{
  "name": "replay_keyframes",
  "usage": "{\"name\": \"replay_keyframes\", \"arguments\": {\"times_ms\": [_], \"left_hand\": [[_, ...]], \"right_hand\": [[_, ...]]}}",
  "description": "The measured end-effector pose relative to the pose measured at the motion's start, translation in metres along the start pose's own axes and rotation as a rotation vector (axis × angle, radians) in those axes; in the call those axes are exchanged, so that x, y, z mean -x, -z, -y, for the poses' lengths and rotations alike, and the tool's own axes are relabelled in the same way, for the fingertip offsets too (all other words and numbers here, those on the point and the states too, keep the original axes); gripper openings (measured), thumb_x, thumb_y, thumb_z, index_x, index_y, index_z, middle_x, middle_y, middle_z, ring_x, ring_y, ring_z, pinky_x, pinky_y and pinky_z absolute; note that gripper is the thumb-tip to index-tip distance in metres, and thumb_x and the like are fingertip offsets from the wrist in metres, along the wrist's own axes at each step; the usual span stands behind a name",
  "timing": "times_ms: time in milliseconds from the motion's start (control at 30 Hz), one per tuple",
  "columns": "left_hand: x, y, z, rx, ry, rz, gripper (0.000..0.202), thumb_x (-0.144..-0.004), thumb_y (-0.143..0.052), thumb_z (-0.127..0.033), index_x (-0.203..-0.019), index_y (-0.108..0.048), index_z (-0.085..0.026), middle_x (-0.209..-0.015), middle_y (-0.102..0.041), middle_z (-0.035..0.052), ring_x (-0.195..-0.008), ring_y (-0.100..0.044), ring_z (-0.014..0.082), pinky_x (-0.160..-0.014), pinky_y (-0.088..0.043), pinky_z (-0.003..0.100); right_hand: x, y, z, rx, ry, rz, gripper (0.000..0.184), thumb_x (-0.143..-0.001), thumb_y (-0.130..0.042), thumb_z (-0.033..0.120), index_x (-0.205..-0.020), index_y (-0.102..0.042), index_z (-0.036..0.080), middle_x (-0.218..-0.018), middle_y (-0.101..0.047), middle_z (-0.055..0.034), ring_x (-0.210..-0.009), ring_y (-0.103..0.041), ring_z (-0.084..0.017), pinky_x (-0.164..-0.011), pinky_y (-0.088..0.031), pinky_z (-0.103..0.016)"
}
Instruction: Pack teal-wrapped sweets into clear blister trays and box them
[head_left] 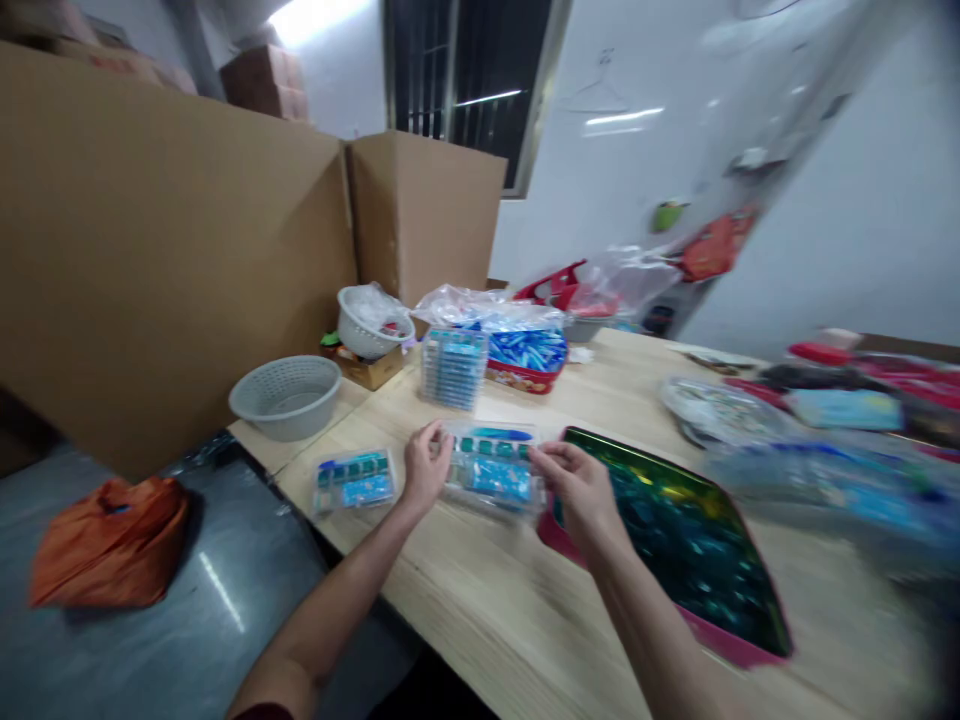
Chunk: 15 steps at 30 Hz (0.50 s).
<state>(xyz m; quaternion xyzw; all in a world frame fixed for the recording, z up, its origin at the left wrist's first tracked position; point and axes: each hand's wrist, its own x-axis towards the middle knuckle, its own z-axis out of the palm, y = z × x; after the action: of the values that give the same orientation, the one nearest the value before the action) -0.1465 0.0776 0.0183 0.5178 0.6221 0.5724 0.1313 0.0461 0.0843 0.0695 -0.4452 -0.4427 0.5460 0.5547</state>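
Observation:
A clear plastic case (pixel 499 500) lies on the table with a blue packet (pixel 501 479), a row of small green pieces (pixel 491 447) and a blue pen-like stick (pixel 504 434) inside. My left hand (pixel 427 465) is closed, its fingertips at the case's left edge. Over the right edge, my right hand (pixel 585 490) pinches at the end of the green row; what is between its fingertips is too small to make out. Beside my right hand, a pink-rimmed tin (pixel 731 640) holds many dark green shiny pieces. A similar filled case (pixel 354 481) rests left of my left hand.
Behind stand a stack of filled cases (pixel 454 368) and a red tin (pixel 525 376) of blue sticks under plastic film. Grey baskets (pixel 286 398) sit at the left edge by tall cardboard (pixel 172 240). Blurred plastic packs (pixel 832 480) lie right. An orange bag (pixel 112 545) is on the floor.

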Motion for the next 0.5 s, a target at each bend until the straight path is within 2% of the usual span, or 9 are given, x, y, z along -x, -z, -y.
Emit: {"name": "replay_keyframes", "arguments": {"times_ms": [67, 167, 233, 333, 400, 500], "left_hand": [[0.0, 0.021, 0.0, 0.097, 0.06, -0.022, 0.033, -0.081, -0.054, -0.028, -0.108, -0.063, -0.011, -0.076, -0.066, 0.0045, -0.064, -0.059, 0.0126, -0.06, -0.047, 0.022], [0.001, 0.074, 0.003, 0.109, 0.123, -0.132, 0.036, -0.077, -0.058, -0.029, -0.107, -0.064, -0.01, -0.073, -0.065, 0.0039, -0.057, -0.057, 0.0109, -0.055, -0.046, 0.02], [0.004, 0.117, 0.01, 0.001, 0.167, -0.215, 0.036, -0.075, -0.059, -0.029, -0.105, -0.065, -0.011, -0.076, -0.066, 0.0043, -0.056, -0.056, 0.0108, -0.054, -0.045, 0.02], [0.007, 0.172, 0.031, -0.326, 0.194, -0.294, 0.035, -0.073, -0.06, -0.031, -0.102, -0.067, -0.013, -0.083, -0.066, 0.005, -0.053, -0.053, 0.0106, -0.056, -0.045, 0.023], [0.009, 0.192, 0.049, -0.528, 0.24, -0.277, 0.032, -0.074, -0.059, -0.031, -0.099, -0.068, -0.014, -0.079, -0.067, 0.0045, -0.059, -0.056, 0.0132, -0.063, -0.046, 0.025], [0.012, 0.197, 0.073, -0.683, 0.315, -0.193, 0.03, -0.076, -0.057, -0.032, -0.097, -0.068, -0.014, -0.071, -0.066, 0.0043, -0.065, -0.06, 0.0173, -0.067, -0.046, 0.027]], "right_hand": [[0.0, -0.014, 0.001, -0.027, -0.013, 0.047, 0.042, -0.051, -0.084, 0.038, -0.077, -0.059, 0.016, -0.058, -0.062, 0.0003, -0.045, -0.052, -0.01, -0.042, -0.037, -0.02], [0.001, -0.053, -0.01, 0.003, -0.011, 0.173, 0.042, -0.054, -0.081, 0.042, -0.077, -0.059, 0.016, -0.059, -0.062, 0.0006, -0.045, -0.051, -0.009, -0.042, -0.037, -0.019], [0.004, -0.089, -0.024, 0.076, 0.017, 0.272, 0.04, -0.059, -0.076, 0.047, -0.078, -0.059, 0.015, -0.059, -0.06, 0.0004, -0.047, -0.052, -0.01, -0.043, -0.038, -0.02], [0.008, -0.143, -0.054, 0.305, 0.041, 0.364, 0.035, -0.069, -0.063, 0.049, -0.078, -0.059, 0.015, -0.062, -0.06, -0.0008, -0.053, -0.055, -0.013, -0.046, -0.041, -0.022], [0.008, -0.168, -0.075, 0.398, 0.029, 0.374, 0.028, -0.071, -0.06, 0.043, -0.072, -0.059, 0.016, -0.059, -0.057, -0.0001, -0.053, -0.054, -0.014, -0.048, -0.039, -0.023], [0.005, -0.186, -0.099, 0.492, 0.008, 0.35, 0.021, -0.07, -0.062, 0.034, -0.059, -0.056, 0.017, -0.056, -0.055, -0.0002, -0.057, -0.054, -0.016, -0.053, -0.038, -0.025]]}}
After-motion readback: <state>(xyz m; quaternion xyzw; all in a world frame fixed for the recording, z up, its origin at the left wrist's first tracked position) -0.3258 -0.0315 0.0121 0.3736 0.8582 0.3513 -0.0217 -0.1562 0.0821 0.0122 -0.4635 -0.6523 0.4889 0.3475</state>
